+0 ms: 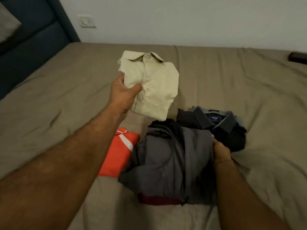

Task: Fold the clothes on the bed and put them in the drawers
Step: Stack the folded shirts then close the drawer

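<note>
My left hand (123, 93) grips a folded cream button shirt (152, 83) by its left edge, holding it above the bed (49, 100). Below it lies a pile of folded clothes. A grey garment (166, 163) tops a stack with a dark red piece (157, 200) under it. My right hand (220, 149) grips the right side of that grey stack, its fingers tucked out of sight. A folded orange shirt (118, 155) with a white stripe lies left of the stack. A dark collared shirt (221, 127) lies behind it to the right.
A dark blue headboard (33, 42) stands at the far left, with a pillow (7, 25) against it. A wall socket (86, 20) is on the white wall behind the bed. A dark object (297, 58) lies at the bed's far right edge.
</note>
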The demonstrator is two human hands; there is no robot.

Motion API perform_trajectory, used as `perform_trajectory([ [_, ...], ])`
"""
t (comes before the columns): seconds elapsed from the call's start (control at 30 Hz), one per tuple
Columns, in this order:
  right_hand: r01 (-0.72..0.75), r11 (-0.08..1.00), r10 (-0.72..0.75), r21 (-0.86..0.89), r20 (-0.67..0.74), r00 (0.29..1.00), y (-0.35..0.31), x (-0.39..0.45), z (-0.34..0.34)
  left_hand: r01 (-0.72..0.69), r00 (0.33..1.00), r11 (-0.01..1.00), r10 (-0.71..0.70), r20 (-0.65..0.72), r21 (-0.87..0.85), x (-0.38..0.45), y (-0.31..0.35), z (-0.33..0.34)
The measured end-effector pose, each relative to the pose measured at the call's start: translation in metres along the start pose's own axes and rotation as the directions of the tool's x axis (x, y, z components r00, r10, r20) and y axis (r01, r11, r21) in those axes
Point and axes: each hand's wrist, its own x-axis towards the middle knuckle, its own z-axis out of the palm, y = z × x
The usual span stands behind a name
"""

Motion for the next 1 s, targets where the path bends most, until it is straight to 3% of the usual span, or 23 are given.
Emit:
perform_trajectory([
  [0.07, 0.048, 0.984, -0.041, 0.173, -0.045, 0.998, -0.009, -0.025, -0.003, -0.014, 1.0, 0.998, 0.013, -0.011, -0.057, -0.014, 0.025, -0.011],
  [0.23, 0.308, 0.887, -0.254, 0.345, -0.193, 0.948, -0.068, -0.086, -0.021, 0.009, 1.0, 0.983, -0.007, 0.01, -0.183, -0.062, 0.059, -0.017],
  [0.33, 0.336, 0.737, -0.362, 0.587, -0.078, 0.929, -0.087, -0.123, -0.034, 0.035, 0.999, 0.954, -0.025, 0.039, -0.296, -0.084, 0.068, -0.019],
  [0.4, 0.276, 0.691, -0.399, 0.668, 0.033, 0.916, -0.078, -0.152, -0.038, 0.065, 0.997, 0.921, -0.044, 0.064, -0.384, -0.099, 0.071, -0.018],
  [0.47, 0.173, 0.718, -0.353, 0.674, 0.138, 0.925, -0.049, -0.172, -0.031, 0.116, 0.991, 0.867, -0.072, 0.109, -0.484, -0.112, 0.072, -0.016],
  [0.57, -0.008, 0.829, -0.159, 0.559, 0.249, 0.955, 0.018, -0.192, -0.015, 0.196, 0.978, 0.802, -0.119, 0.17, -0.565, -0.131, 0.064, -0.011],
  [0.67, -0.08, 0.904, -0.03, 0.421, 0.249, 0.968, 0.076, -0.195, -0.007, 0.271, 0.962, 0.769, -0.21, 0.172, -0.578, -0.165, 0.039, 0.003],
  [0.73, -0.082, 0.88, -0.069, 0.467, 0.297, 0.952, 0.092, -0.192, -0.011, 0.345, 0.937, 0.783, -0.322, 0.138, -0.518, -0.202, 0.006, 0.013],
  [0.8, -0.125, 0.859, -0.062, 0.497, 0.344, 0.937, 0.099, -0.185, -0.025, 0.463, 0.881, 0.837, -0.47, 0.048, -0.291, -0.232, -0.03, 0.016],
  [0.9, -0.13, 0.933, -0.002, 0.336, 0.366, 0.931, 0.094, -0.17, -0.067, 0.577, 0.811, 0.813, -0.582, -0.059, -0.079, -0.245, -0.065, 0.012],
  [0.93, -0.068, 0.955, -0.029, 0.288, 0.32, 0.947, 0.093, -0.165, -0.082, 0.58, 0.812, 0.814, -0.581, -0.052, -0.04, -0.242, -0.071, 0.01],
  [1.0, 0.167, 0.955, -0.185, 0.245, 0.053, 0.981, 0.093, -0.16, -0.102, 0.568, 0.823, 0.821, -0.567, -0.03, 0.064, -0.233, -0.073, 0.008],
])
